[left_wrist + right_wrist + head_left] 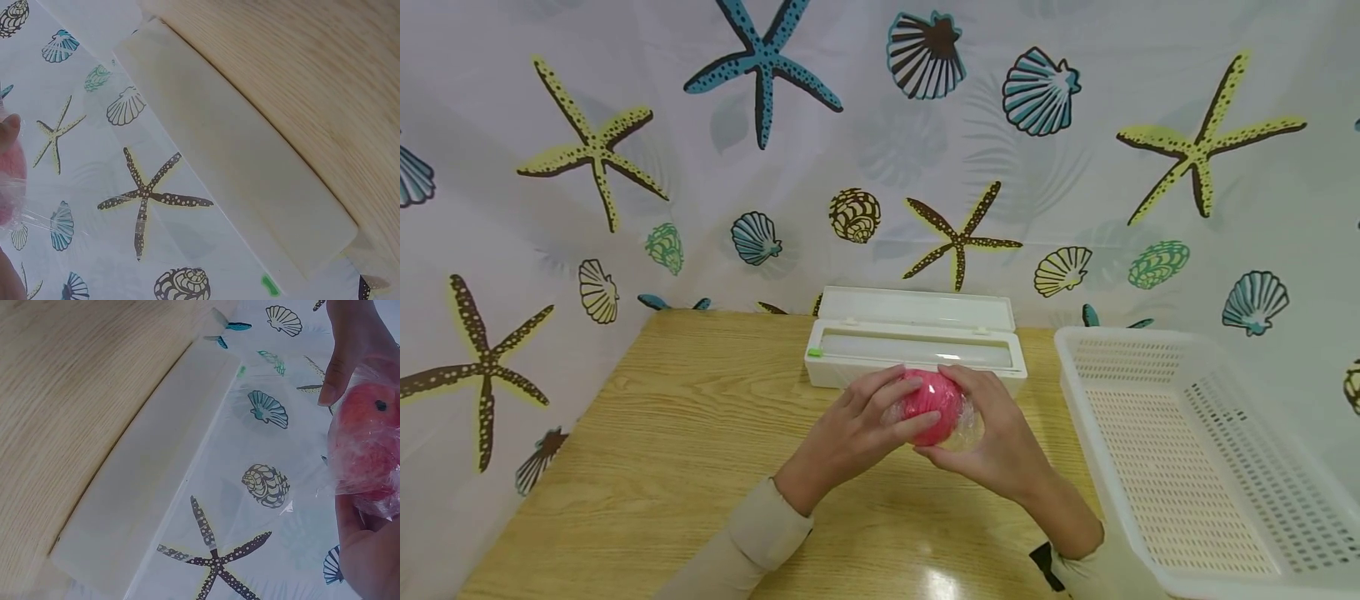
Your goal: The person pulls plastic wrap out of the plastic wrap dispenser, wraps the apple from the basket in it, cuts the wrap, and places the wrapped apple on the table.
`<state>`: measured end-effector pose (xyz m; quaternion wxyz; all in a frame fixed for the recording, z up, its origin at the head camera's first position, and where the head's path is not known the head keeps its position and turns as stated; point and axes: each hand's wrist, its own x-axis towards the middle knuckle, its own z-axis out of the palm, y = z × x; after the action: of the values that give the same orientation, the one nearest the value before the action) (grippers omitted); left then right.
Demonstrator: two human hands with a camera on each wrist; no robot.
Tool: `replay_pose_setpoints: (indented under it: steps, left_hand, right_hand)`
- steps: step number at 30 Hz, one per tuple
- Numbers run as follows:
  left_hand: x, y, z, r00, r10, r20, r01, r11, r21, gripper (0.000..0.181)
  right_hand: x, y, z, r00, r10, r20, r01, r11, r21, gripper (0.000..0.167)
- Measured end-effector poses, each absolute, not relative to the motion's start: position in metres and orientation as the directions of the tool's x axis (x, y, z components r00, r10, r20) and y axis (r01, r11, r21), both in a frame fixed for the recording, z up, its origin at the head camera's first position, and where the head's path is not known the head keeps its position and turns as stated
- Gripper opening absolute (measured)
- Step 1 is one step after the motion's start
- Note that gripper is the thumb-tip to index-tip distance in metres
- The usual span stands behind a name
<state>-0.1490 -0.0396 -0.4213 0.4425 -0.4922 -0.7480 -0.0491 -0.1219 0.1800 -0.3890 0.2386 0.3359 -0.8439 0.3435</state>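
Both hands hold a round, pink-red fruit-like ball (934, 408) wrapped in clear plastic film, above the table before the film dispenser. My left hand (861, 427) grips its left side, fingers over the top and front. On the other side my right hand (1000, 437) curls round it, thumb below. The right wrist view shows a small dark mark on the red ball (369, 422) and wrinkled film (369, 478) about it. A long white dispenser box (917, 375) stands behind the hands, lid (917, 308) raised, a film roll (917, 349) inside.
A white perforated plastic basket (1097, 467) stands at the right of the wooden table (700, 400). Behind the table hangs a cloth (865, 150) printed with starfish and shells. A green tab (815, 352) marks the dispenser's left end.
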Motion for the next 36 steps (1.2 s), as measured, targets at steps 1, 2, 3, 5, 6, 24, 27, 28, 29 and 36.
replay_pose_setpoints:
  steps: [1,2,3,5,6,24,27,28,29,36]
  left_hand:
    - [-0.149,-0.039,-0.421,-0.122,0.692,0.711,0.780,0.510,-0.362,0.074]
    - [-0.149,-0.039,-0.421,-0.122,0.693,0.711,0.780,0.509,-0.363,0.074]
    - [-0.149,-0.039,-0.420,-0.121,0.692,0.711,0.783,0.508,-0.361,0.074]
    - [-0.149,-0.039,-0.419,-0.122,0.692,0.711,0.788,0.503,-0.355,0.073]
    - [-0.149,-0.038,-0.419,-0.126,0.692,0.711,0.794,0.500,-0.346,0.073]
    - [-0.148,-0.038,-0.418,-0.275,0.640,0.717,0.873,0.479,-0.092,0.075]
    - [-0.148,-0.037,-0.417,-0.310,0.621,0.720,0.885,0.465,-0.020,0.079]
    - [-0.148,-0.037,-0.417,-0.319,0.616,0.720,0.887,0.462,-0.002,0.080]
    - [-0.149,-0.037,-0.417,-0.324,0.611,0.722,0.890,0.455,0.015,0.080]
    - [-0.150,-0.038,-0.418,-0.383,0.579,0.720,0.895,0.426,0.133,0.081]
  right_hand:
    - [-0.122,0.180,-0.389,-0.667,-0.398,0.630,-0.726,0.537,-0.430,0.089]
    - [-0.122,0.180,-0.390,-0.673,-0.394,0.626,-0.721,0.535,-0.440,0.089]
    - [-0.121,0.179,-0.390,-0.680,-0.389,0.621,-0.717,0.533,-0.450,0.089]
    - [-0.121,0.179,-0.390,-0.695,-0.381,0.609,-0.704,0.531,-0.471,0.089]
    - [-0.121,0.179,-0.391,-0.704,-0.379,0.601,-0.697,0.530,-0.483,0.089]
    - [-0.115,0.179,-0.397,-0.773,-0.385,0.505,-0.624,0.606,-0.494,0.093]
    - [-0.114,0.182,-0.397,-0.720,-0.395,0.571,-0.673,0.599,-0.434,0.092]
    - [-0.114,0.183,-0.397,-0.697,-0.397,0.598,-0.692,0.593,-0.413,0.090]
    - [-0.114,0.184,-0.398,-0.669,-0.400,0.627,-0.715,0.579,-0.393,0.088]
    - [-0.116,0.187,-0.398,-0.294,-0.470,0.832,-0.908,0.410,-0.090,0.062]
